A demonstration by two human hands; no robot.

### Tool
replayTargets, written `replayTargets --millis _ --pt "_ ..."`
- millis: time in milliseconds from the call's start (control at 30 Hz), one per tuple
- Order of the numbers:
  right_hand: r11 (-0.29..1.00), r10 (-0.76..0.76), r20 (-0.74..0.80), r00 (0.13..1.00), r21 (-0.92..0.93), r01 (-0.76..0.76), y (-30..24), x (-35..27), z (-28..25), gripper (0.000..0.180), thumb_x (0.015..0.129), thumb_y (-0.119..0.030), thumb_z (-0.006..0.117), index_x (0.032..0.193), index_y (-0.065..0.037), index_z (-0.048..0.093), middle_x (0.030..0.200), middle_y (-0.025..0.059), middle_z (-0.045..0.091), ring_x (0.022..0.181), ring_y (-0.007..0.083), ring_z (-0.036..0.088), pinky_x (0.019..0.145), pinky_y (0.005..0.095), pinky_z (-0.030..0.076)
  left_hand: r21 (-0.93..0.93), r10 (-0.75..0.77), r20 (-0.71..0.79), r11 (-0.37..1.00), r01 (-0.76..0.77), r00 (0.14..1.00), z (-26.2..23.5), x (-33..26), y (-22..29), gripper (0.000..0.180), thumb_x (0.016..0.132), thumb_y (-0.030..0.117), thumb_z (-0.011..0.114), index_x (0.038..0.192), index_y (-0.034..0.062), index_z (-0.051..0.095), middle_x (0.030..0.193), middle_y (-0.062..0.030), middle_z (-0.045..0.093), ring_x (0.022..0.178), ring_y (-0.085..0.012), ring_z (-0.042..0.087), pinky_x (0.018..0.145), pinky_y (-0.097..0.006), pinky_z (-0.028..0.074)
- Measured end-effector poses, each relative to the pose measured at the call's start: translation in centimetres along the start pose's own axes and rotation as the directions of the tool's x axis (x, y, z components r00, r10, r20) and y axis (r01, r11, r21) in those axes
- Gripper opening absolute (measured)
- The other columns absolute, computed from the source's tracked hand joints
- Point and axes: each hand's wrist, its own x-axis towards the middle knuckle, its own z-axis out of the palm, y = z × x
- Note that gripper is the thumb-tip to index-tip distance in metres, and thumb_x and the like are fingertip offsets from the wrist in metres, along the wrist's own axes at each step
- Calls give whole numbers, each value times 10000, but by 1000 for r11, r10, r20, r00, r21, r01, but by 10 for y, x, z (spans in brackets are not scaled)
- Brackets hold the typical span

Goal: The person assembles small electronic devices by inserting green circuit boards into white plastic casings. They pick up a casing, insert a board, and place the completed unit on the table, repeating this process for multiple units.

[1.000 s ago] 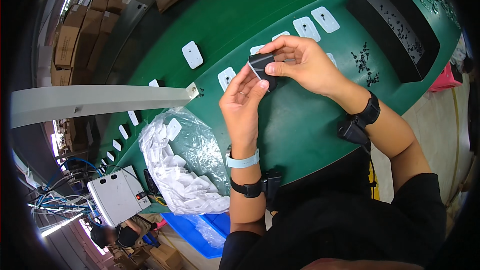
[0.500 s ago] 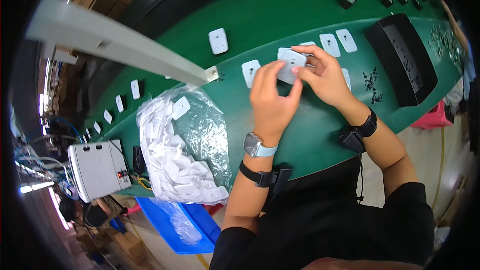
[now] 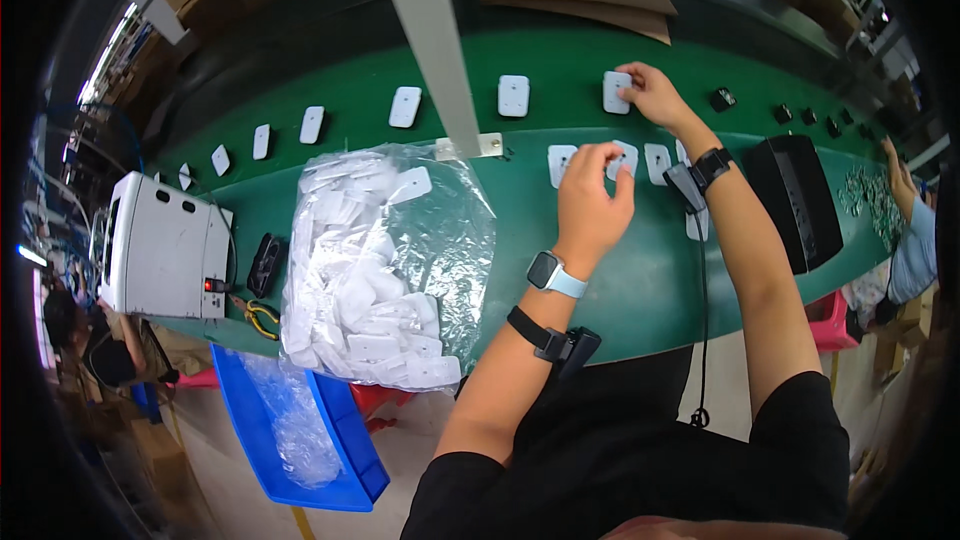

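Observation:
My right hand (image 3: 655,98) reaches to the green belt and grips a white rounded plastic case (image 3: 613,92) by its right edge. My left hand (image 3: 594,205) hovers at the row of white plastic covers on the green bench, thumb and fingers apart. Closest to it is one white cover (image 3: 624,158), partly behind the fingers; whether they touch it I cannot tell. Other white covers lie beside it, a left one (image 3: 560,162) and a right one (image 3: 657,163), with dark bits in their middles. The right forearm partly hides further covers.
A clear plastic bag (image 3: 365,280) of white covers lies left, beside a white machine (image 3: 170,245). More white cases (image 3: 513,97) sit along the belt. A grey post (image 3: 430,40) rises ahead. At right are a black box (image 3: 795,202), metal parts (image 3: 868,198) and another person's arm (image 3: 897,180).
My right hand has moved the white case from between both hands out onto the belt. The left hand has let go of it and come to the covers. The view has swung.

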Motion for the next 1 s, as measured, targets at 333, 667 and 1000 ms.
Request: replayTargets --millis 333,667,1000 --pt "919 -335 -381 862 -334 210 -57 -41 4 284 837 -53 661 1117 -42 615 1023 89 679 901 193 626 783 326 518 414 51 -326 905 94 944 -40 18 -7 107 793 34 625 899 31 608 870 -133 619 887 -341 582 786 -445 450" --pt "932 -274 -355 894 -326 157 -92 -268 -25 112 764 61 548 835 13 620 809 78 606 716 162 573 655 271 464 866 -259 -410 188 462 874 -107 16 -46 379 799 164 636 1111 -29 544 1240 -235 546 1207 -400 488 933 -581 395" --pt "912 -16 -497 868 -363 -191 -46 -328 -102 114 793 36 593 870 16 675 784 82 622 678 148 604 641 273 488 762 -354 -426 356 541 833 -110 25 -27 354 747 69 695 1087 67 598 1056 -185 619 1130 -390 558 876 -558 462"
